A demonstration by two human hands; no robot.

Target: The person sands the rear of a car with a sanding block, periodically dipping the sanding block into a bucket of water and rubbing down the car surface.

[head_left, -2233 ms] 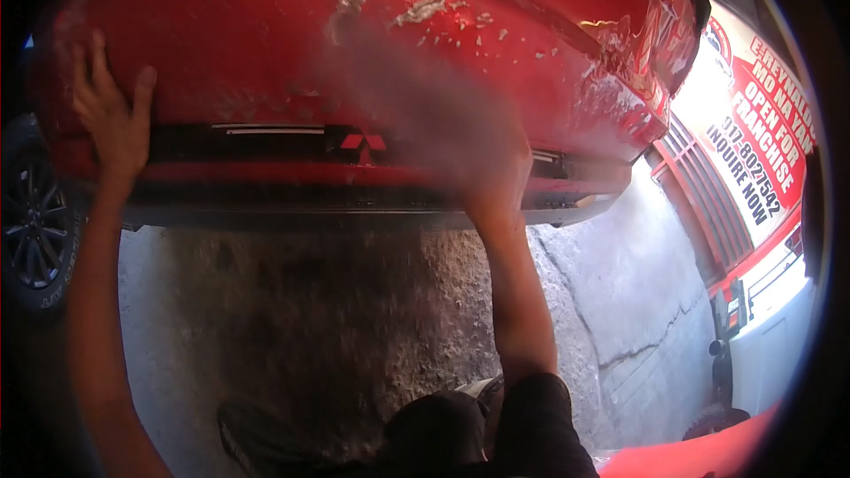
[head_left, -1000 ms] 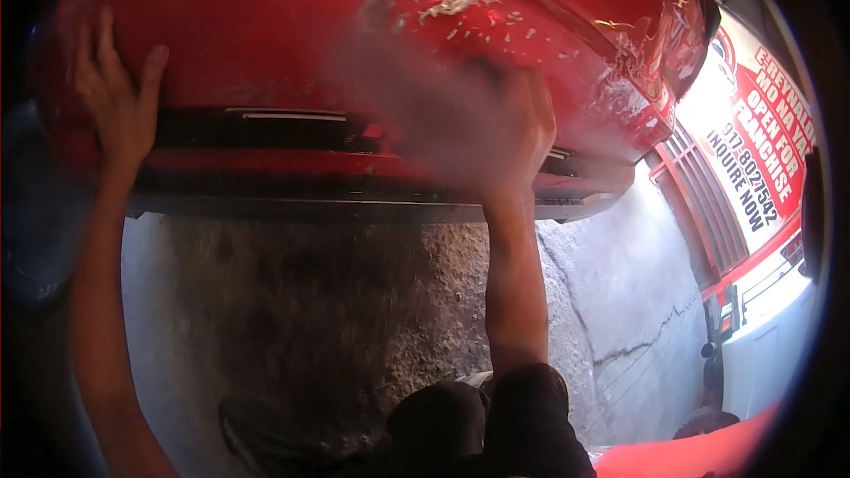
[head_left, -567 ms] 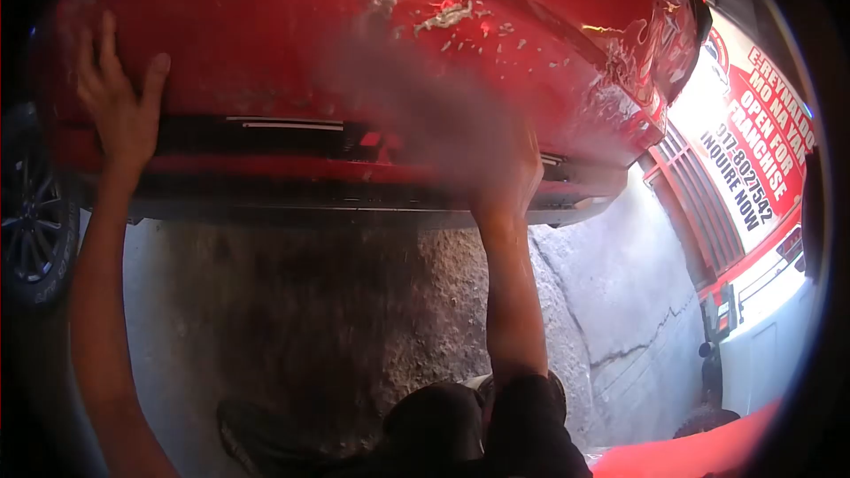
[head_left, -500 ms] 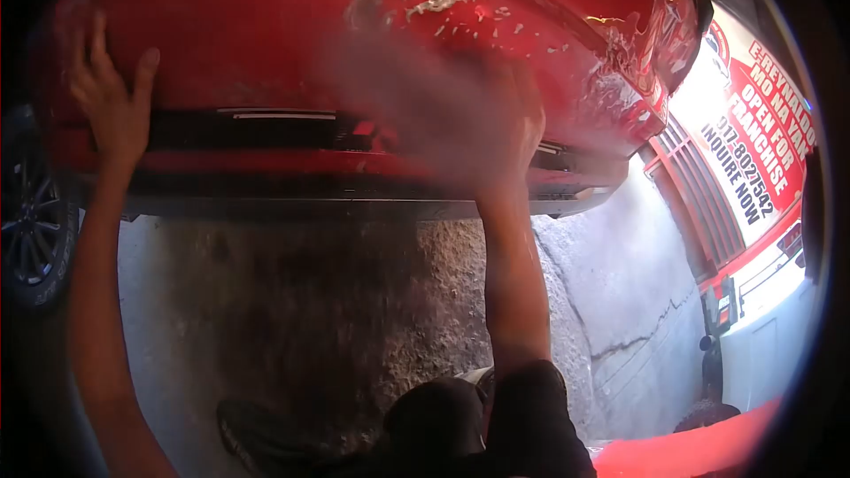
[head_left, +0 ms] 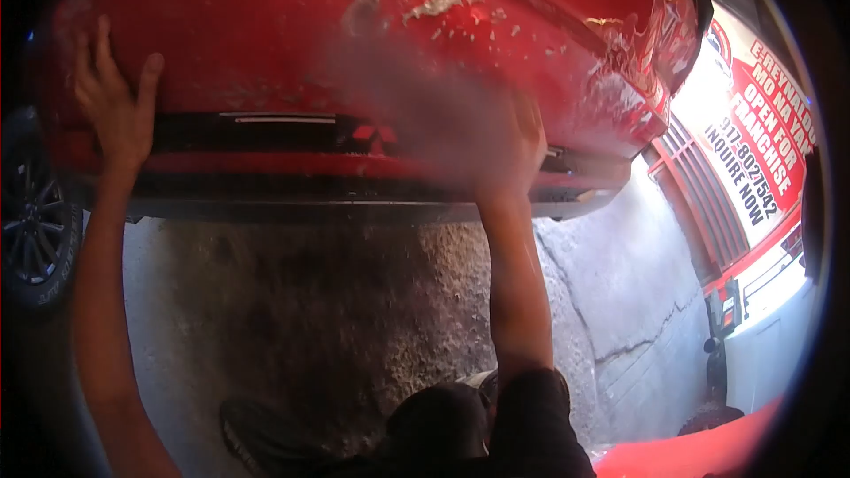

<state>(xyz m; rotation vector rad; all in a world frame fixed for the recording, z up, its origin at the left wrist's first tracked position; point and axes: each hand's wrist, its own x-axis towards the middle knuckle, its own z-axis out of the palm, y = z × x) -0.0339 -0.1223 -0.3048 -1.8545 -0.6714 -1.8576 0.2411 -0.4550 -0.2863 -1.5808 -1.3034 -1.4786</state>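
Note:
The front of a red car (head_left: 230, 35) fills the top of the head view. On its left part my left hand (head_left: 117, 115) rests with the fingers spread and nothing in them. My right hand (head_left: 522, 146) is at the car's front, just right of the red three-diamond emblem (head_left: 374, 137). A greyish blur covers its fingers, so I cannot make out their shape or anything they hold. Above it, a pale flaky patch (head_left: 434, 2) and light spots mark the red paint. Wet-looking streaks (head_left: 620, 71) shine on the right corner.
A dark wheel (head_left: 37, 221) stands at the left. Below the bumper (head_left: 407, 211) lies rough, cracked concrete (head_left: 611, 292). To the right are a red and white sign (head_left: 766, 115), a whitish vehicle (head_left: 770, 354) and a red surface (head_left: 691, 447).
My right hand has shifted slightly down and right, and more of the emblem shows. My left hand stays spread on the car.

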